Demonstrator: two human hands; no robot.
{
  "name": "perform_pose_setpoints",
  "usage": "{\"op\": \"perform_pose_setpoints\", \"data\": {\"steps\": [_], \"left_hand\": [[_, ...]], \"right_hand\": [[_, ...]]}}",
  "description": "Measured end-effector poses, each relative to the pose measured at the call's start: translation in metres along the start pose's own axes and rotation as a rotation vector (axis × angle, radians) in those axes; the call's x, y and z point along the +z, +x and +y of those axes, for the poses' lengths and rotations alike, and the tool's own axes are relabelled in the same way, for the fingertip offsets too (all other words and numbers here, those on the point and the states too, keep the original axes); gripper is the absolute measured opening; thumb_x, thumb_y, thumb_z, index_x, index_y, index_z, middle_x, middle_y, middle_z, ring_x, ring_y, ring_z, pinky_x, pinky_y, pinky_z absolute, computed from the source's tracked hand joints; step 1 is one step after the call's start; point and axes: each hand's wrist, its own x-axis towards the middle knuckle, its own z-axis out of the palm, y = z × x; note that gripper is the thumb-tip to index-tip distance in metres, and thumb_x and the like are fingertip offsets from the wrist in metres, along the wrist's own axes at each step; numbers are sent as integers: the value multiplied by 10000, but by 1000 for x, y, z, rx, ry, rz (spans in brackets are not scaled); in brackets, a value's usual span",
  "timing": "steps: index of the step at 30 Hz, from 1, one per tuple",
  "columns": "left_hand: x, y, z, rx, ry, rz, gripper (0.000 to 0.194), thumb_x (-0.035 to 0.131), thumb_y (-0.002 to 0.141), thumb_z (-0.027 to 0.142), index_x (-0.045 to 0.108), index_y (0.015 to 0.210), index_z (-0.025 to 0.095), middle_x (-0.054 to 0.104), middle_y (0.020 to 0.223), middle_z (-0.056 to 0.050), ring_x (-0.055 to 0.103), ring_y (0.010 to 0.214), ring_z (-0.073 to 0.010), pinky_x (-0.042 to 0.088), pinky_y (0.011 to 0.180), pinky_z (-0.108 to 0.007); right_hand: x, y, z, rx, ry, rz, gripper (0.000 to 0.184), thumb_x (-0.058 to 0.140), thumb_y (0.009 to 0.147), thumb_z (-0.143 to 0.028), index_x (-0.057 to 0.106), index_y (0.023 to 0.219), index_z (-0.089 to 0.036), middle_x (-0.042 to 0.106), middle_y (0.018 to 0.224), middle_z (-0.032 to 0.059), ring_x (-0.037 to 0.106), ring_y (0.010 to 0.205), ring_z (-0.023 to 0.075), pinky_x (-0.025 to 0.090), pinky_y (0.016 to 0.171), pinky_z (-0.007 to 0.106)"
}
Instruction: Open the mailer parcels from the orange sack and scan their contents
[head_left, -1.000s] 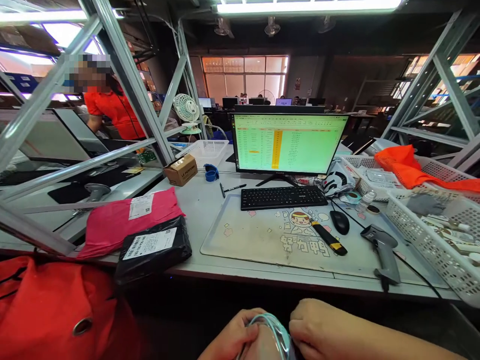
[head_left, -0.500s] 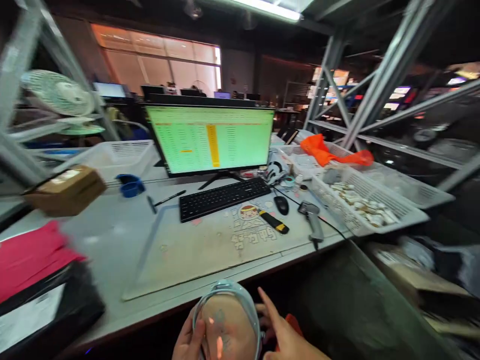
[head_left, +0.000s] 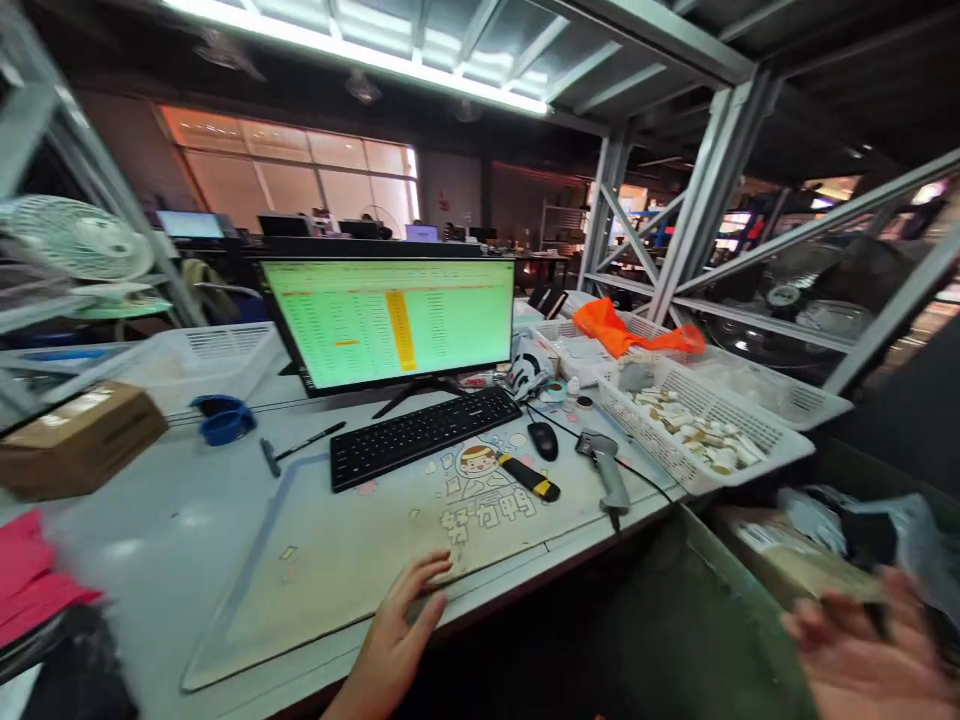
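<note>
My left hand (head_left: 401, 625) hovers at or just over the front edge of the pale desk mat (head_left: 330, 590), holding nothing, its fingers stretched apart. Far off to the lower right, my right hand (head_left: 870, 640) is raised with fingers spread and palm partly showing, somewhat blurred and without anything in it. Behind it lie a cardboard box (head_left: 795, 555) and clear plastic wrapping (head_left: 911, 530). On the mat are a black and yellow box cutter (head_left: 529, 477), a barcode scanner (head_left: 604, 470), a mouse (head_left: 543, 440) and a black keyboard (head_left: 420, 435).
A lit monitor (head_left: 397, 320) stands at the back. To its right, white baskets (head_left: 780, 445) hold small white pieces and orange cloth (head_left: 630, 330). On the left are a cardboard box (head_left: 75, 440), blue tape (head_left: 225, 420), a pen (head_left: 311, 440) and a pink bag (head_left: 37, 580).
The clear, round-edged item both hands held is gone from view. My left hand has come up to the mat edge; my right hand has swung far right. The view has shifted.
</note>
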Motion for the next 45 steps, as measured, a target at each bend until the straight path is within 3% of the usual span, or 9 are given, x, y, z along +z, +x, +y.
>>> {"op": "perform_pose_setpoints", "data": {"steps": [2, 4, 8, 12, 15, 20, 24, 32, 45], "left_hand": [[-15, 37, 0, 107, 197, 21, 323, 522, 938, 451, 742, 1098, 276, 675, 1309, -48, 596, 1258, -282, 434, 1131, -448], [-26, 78, -1, 132, 452, 93, 312, 508, 934, 357, 736, 1095, 216, 676, 1285, -85, 609, 1235, -256, 455, 1110, -415], [-44, 144, -14, -40, 732, 317, 342, 572, 886, 247, 703, 1190, 162, 616, 1370, -152, 485, 1371, -297, 363, 1175, -462], [-52, 170, -36, -192, 824, 485, 476, 511, 948, 322, 568, 1384, 140, 476, 1524, -193, 284, 1502, -344, 243, 1211, -547], [-54, 176, -54, -268, 846, 515, 559, 483, 961, 377, 496, 1448, 103, 395, 1583, -208, 253, 1515, -356, 233, 1210, -558], [-60, 176, -73, -305, 844, 443, 589, 524, 926, 404, 506, 1453, 144, 382, 1603, -167, 245, 1522, -339, 187, 1231, -555], [-60, 177, -76, -309, 854, 382, 609, 508, 929, 425, 484, 1474, 154, 324, 1636, -149, 131, 1558, -330, 138, 1251, -538], [-50, 178, -73, -310, 844, 298, 636, 515, 922, 442, 452, 1494, 172, 283, 1653, -150, 97, 1562, -346, 122, 1245, -576], [-53, 174, -76, -310, 807, 284, 664, 509, 914, 444, 417, 1514, 174, 236, 1669, -145, 61, 1565, -341, 62, 1258, -556]], "right_hand": [[60, 32, -26, -41, 407, -239, 842, 202, 863, -726, 175, 1601, -322, 658, 1160, 216, 661, 1071, 390, 520, 950, 574], [132, 68, -63, -110, 404, -534, 706, 306, 938, -656, 482, 1463, -220, 695, 1133, 174, 659, 1099, 351, 527, 981, 510], [258, 130, -123, -380, -52, -495, 588, 418, 942, -544, 593, 1365, -175, 630, 1290, 164, 586, 1218, 312, 475, 1052, 455], [322, 154, -129, -418, -172, -421, 536, 478, 908, -396, 603, 1352, -121, 518, 1415, 240, 525, 1280, 393, 428, 1068, 550], [341, 159, -109, -432, -237, -391, 562, 403, 915, -356, 583, 1363, -68, 447, 1472, 274, 525, 1272, 423, 443, 1040, 574], [365, 170, -75, -517, -444, -309, 619, 378, 933, -477, 517, 1454, -173, 401, 1523, 214, 586, 1210, 387, 515, 955, 520], [378, 174, -67, -534, -487, -276, 624, 321, 955, -480, 487, 1478, -182, 406, 1511, 201, 566, 1239, 383, 510, 958, 504], [376, 171, -66, -561, -490, -232, 533, 347, 957, -352, 584, 1376, -123, 504, 1409, 217, 549, 1235, 353, 460, 1031, 468], [382, 178, -57, -535, -455, -227, 531, 398, 922, -346, 597, 1367, -134, 512, 1411, 201, 499, 1299, 354, 431, 1059, 483]]}}
